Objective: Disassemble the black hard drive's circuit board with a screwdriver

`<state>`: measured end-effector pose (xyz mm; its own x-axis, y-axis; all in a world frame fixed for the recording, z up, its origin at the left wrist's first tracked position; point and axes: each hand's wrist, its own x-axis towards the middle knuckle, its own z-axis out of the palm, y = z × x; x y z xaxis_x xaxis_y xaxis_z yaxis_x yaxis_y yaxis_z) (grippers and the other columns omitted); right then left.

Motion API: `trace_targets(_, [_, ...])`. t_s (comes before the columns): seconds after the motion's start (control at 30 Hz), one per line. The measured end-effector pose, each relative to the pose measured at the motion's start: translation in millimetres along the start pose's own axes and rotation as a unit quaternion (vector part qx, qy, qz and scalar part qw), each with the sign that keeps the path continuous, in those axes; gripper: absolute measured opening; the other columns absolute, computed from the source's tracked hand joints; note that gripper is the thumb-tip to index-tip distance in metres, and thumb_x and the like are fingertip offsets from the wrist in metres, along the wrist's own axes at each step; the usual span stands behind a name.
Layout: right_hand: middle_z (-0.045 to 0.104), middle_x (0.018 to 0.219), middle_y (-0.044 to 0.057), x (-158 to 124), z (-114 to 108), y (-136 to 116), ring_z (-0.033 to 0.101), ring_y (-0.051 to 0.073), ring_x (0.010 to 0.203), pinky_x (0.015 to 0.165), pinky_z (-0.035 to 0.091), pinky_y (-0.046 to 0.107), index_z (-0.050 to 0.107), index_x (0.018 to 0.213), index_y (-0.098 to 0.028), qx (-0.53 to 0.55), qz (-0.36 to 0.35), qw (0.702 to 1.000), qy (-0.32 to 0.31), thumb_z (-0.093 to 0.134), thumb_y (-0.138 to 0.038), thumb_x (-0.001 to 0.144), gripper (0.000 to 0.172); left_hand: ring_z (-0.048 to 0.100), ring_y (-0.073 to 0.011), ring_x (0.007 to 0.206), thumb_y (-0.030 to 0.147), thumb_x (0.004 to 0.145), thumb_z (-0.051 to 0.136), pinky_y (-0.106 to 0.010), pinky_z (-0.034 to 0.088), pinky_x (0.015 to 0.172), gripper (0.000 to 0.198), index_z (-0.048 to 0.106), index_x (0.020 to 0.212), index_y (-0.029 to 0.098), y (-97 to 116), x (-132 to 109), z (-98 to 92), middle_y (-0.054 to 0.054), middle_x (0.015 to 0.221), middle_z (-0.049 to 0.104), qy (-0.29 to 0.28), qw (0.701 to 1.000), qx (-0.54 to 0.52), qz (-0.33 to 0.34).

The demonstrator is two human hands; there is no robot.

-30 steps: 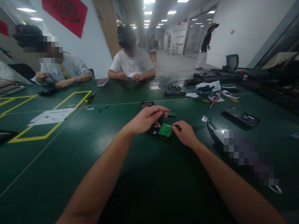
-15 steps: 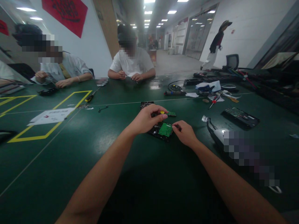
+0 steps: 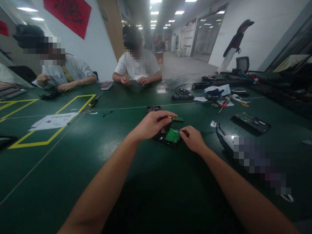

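Note:
A black hard drive (image 3: 168, 143) with a green circuit board (image 3: 172, 135) lies on the dark green table in front of me. Over its left part my left hand (image 3: 153, 125) is closed around an upright screwdriver (image 3: 170, 117) with a yellow-topped, dark handle; its tip is hidden. My right hand (image 3: 192, 138) pinches the drive at the board's right corner, fingers curled. Just behind the drive is a small green board (image 3: 179, 119). Another dark drive (image 3: 153, 108) shows partly beyond my left hand.
A second hard drive (image 3: 251, 123) and a blurred-out long item (image 3: 258, 162) lie to the right. Farther back are a red screwdriver (image 3: 224, 104), a dark cylindrical tool (image 3: 182, 97) and cloth (image 3: 218, 90). A yellow-black screwdriver (image 3: 94, 100) and paper (image 3: 53, 121) lie left. Two people sit opposite.
My left hand has shifted its fingers around the screwdriver, whose dark handle now shows more. My right hand stays in place. A person in the background has walked to the right.

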<state>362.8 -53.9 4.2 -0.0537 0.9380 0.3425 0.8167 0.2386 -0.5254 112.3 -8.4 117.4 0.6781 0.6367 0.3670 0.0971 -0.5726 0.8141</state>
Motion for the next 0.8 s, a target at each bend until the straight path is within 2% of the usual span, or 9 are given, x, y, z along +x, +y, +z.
trace_targets(0.2, [0.069,0.099,0.007,0.0,-0.1,-0.4,0.063,0.019,0.081,0.073,0.047,0.032,0.073,0.103,-0.019,-0.003,0.008,1.0,-0.006,0.058,-0.03,0.098,0.019,0.068,-0.0192,0.094,0.03,0.089,0.078,-0.034,0.057,0.084,0.022,0.078,0.109,0.021,-0.5,0.7,1.7,-0.008,0.11,0.074,0.089,0.994,0.057,0.019])
trace_targets(0.3, [0.069,0.098,0.007,-0.2,-1.1,-1.6,0.063,0.019,0.081,0.074,0.047,0.033,0.073,0.103,-0.019,-0.008,0.01,1.0,-0.006,0.058,-0.03,0.098,0.019,0.068,-0.0197,0.093,0.033,0.085,0.082,-0.035,0.056,0.085,0.023,0.078,0.104,0.02,-2.7,1.1,1.9,-0.008,0.107,0.073,0.106,0.991,0.079,0.018])
trace_targets(0.4, [0.069,0.098,0.007,-0.3,-1.4,-1.6,0.063,0.019,0.082,0.074,0.047,0.033,0.073,0.103,-0.019,-0.009,0.012,1.0,-0.008,0.058,-0.03,0.098,0.019,0.068,-0.0198,0.094,0.034,0.088,0.079,-0.034,0.057,0.083,0.023,0.077,0.106,0.02,-3.8,0.8,2.0,-0.008,0.108,0.073,0.097,0.992,0.077,0.023])
trace_targets(0.53, [0.069,0.101,0.008,-0.2,-0.2,0.9,0.064,0.019,0.084,0.077,0.048,0.033,0.073,0.103,-0.019,-0.003,0.008,1.0,-0.007,0.058,-0.03,0.098,0.019,0.067,-0.0182,0.094,0.026,0.096,0.067,-0.03,0.058,0.076,0.026,0.073,0.121,0.021,-1.0,0.1,1.7,-0.009,0.118,0.071,0.064,0.996,0.054,0.023])
trace_targets(0.67, [0.069,0.1,0.008,-0.4,0.6,3.1,0.064,0.02,0.084,0.075,0.048,0.034,0.073,0.103,-0.019,0.001,0.007,1.0,-0.008,0.058,-0.03,0.098,0.02,0.065,-0.0131,0.076,0.022,0.101,0.055,-0.026,0.058,0.063,0.032,0.069,0.13,0.021,1.6,-0.4,0.8,-0.009,0.121,0.07,0.048,0.998,0.033,-0.008])
trace_targets(0.8, [0.069,0.1,0.008,-0.5,0.9,3.6,0.063,0.02,0.083,0.074,0.048,0.034,0.073,0.102,-0.02,0.002,0.004,1.0,-0.007,0.058,-0.031,0.098,0.02,0.063,-0.0083,0.062,0.02,0.104,0.046,-0.025,0.057,0.06,0.035,0.07,0.13,0.024,1.1,-1.8,-1.0,-0.006,0.122,0.072,0.026,0.998,0.059,-0.011])
